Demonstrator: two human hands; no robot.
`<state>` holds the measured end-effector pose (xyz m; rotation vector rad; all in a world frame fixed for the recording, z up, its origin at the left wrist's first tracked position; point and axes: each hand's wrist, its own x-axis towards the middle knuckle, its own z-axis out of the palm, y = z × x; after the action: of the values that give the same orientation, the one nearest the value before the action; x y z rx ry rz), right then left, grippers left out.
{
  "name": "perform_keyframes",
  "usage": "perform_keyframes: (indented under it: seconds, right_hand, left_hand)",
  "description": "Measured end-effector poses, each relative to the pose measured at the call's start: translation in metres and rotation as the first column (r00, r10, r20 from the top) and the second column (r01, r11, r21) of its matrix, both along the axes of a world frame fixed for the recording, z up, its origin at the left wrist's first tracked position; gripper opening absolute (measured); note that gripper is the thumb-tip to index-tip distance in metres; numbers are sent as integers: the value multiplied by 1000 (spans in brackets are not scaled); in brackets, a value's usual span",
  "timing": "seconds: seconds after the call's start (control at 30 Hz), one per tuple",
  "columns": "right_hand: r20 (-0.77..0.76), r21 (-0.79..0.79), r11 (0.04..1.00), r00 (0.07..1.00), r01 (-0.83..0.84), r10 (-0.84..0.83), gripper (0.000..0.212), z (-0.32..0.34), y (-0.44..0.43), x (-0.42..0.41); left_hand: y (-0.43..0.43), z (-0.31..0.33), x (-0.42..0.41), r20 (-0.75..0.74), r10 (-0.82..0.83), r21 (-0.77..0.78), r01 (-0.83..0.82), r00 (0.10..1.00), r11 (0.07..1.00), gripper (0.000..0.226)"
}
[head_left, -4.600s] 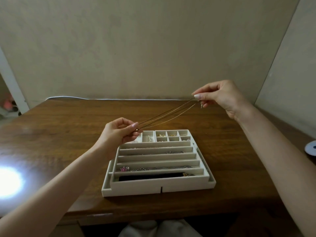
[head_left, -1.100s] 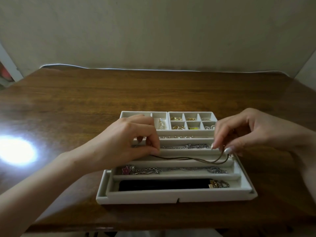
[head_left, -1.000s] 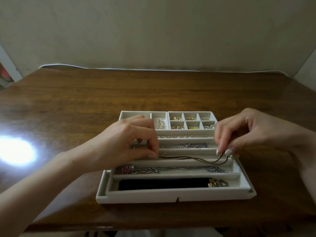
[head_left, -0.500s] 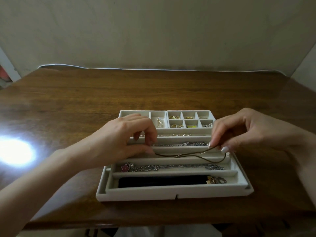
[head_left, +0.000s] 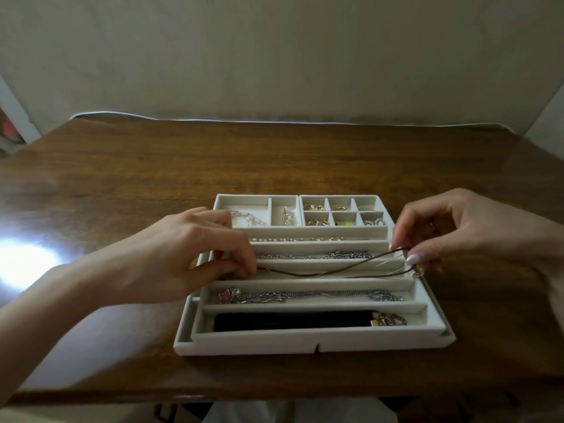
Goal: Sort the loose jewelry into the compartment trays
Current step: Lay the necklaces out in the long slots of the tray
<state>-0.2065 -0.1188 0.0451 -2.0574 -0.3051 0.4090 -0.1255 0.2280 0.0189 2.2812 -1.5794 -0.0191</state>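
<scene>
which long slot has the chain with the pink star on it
The second long slot from the front, just behind the black band. Its silver chain has the pink star at its left end; the pearls, plain chain and brown cord have none.

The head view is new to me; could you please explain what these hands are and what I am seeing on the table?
There is no machine here. A person wears a camera on the head that looks forward and down, so the two bare hands are their own. The left hand and the right hand each pinch one end of a thin brown cord in their fingers. They stretch it over a long slot of the white tray, which sits on a wooden table. Other long slots hold a pearl strand, a silver chain, a star chain and a black band. Small squares at the back hold gold pieces.
</scene>
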Motion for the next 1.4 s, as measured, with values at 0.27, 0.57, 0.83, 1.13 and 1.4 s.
perform_keyframes:
  seconds: [0.27,0.57,0.83,1.13,1.4]
  right_hand:
    - [-46,-57,998,999,17,-20,30,3,-5,-3]
    - [82,-258,966,997,16,5,10,12,11,-6]
    - [172,-256,967,984,9,37,31,13,36,-8]
    - [107,-319,948,994,5,31,28,12,27,-19]
    - [313,-258,956,948,142,-57,15,12,24,-22]
  left_hand:
    - [2,2,0,38,6,41,-7,999,999,22]
    - [4,3,1,1,6,40,-6,1000,999,24]
    - [2,6,-1,-20,-13,-9,13,1000,1000,24]
    - [2,9,-2,-32,-9,-67,7,999,998,26]
    - [-1,14,-3,-21,-19,-91,17,1000,996,27]
